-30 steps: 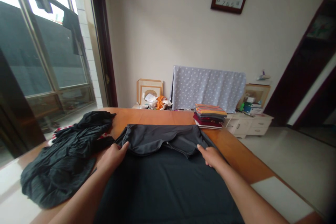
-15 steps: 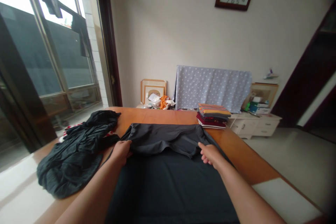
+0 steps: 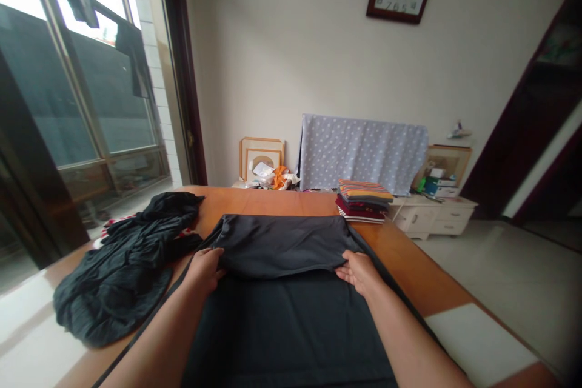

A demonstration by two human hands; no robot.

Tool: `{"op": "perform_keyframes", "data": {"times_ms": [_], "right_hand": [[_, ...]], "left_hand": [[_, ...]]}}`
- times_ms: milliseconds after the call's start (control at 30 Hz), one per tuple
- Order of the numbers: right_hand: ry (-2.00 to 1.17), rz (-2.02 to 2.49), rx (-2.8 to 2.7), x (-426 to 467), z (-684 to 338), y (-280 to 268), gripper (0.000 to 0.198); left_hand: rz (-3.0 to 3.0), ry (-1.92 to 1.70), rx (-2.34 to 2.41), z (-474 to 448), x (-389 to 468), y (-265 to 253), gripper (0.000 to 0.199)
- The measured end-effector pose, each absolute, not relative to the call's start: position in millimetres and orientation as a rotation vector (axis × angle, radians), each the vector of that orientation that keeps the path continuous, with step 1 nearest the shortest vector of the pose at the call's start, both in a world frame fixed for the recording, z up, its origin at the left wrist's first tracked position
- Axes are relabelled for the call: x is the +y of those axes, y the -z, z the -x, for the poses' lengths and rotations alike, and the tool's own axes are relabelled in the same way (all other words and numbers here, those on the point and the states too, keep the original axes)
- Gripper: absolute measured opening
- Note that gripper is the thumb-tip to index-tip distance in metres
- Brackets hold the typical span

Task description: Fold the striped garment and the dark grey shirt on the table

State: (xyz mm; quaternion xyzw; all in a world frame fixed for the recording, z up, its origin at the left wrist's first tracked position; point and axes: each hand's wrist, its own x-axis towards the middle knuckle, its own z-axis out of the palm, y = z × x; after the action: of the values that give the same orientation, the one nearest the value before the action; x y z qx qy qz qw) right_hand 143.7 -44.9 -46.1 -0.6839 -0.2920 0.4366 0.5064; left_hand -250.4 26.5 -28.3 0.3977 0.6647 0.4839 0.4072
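A dark garment (image 3: pixel 291 327) lies spread over the table in front of me, its far part folded back toward me as a dark grey flap (image 3: pixel 282 242). My left hand (image 3: pixel 207 268) pinches the left corner of this flap. At the opposite corner, my right hand (image 3: pixel 359 270) grips the edge between thumb and fingers. The flap lies nearly flat, its near edge stretched between both hands. Which kind of garment it is I cannot tell.
Left of the garment lies a crumpled dark heap of clothes (image 3: pixel 122 279) with a red-and-white piece under it. A folded clothes stack (image 3: pixel 364 201) sits at the far right of the wooden table (image 3: pixel 268 199). Beyond stand a dotted cloth (image 3: pixel 359 151) and a white cabinet (image 3: pixel 436 218).
The flap's near edge, wavy before, is now straighter and smoother. My right hand has taken a fuller grip on its corner. The view has shifted slightly.
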Motion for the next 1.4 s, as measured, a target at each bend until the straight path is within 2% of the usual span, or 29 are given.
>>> {"op": "perform_keyframes", "data": {"times_ms": [100,167,467,667,1000,1400], "right_hand": [[-1.149,1.594,-0.640,-48.5,-141.3,46.8,0.013],[-1.152,1.606,-0.646,-48.3,-138.5,46.7,0.015],[-1.165,1.343,-0.638,-70.6,-137.7,24.7,0.025],[-1.184,1.118,-0.672,-116.4,-141.1,17.5,0.029],[-1.145,1.187,-0.699,-206.0,-129.1,27.7,0.032],[-0.982,1.435,-0.794,-242.9,-112.9,37.2,0.023]], "left_hand": [[-0.909,-1.207,1.622,242.8,19.0,29.2,0.076],[-0.905,-1.199,1.574,236.2,14.4,28.9,0.081],[-0.828,-1.325,1.389,234.9,5.1,15.9,0.075],[-0.862,-1.394,1.223,246.0,-35.0,6.6,0.065],[-0.916,-1.366,1.282,262.1,-119.8,13.7,0.062],[-0.981,-1.296,1.442,274.4,-155.6,17.4,0.062]]}}
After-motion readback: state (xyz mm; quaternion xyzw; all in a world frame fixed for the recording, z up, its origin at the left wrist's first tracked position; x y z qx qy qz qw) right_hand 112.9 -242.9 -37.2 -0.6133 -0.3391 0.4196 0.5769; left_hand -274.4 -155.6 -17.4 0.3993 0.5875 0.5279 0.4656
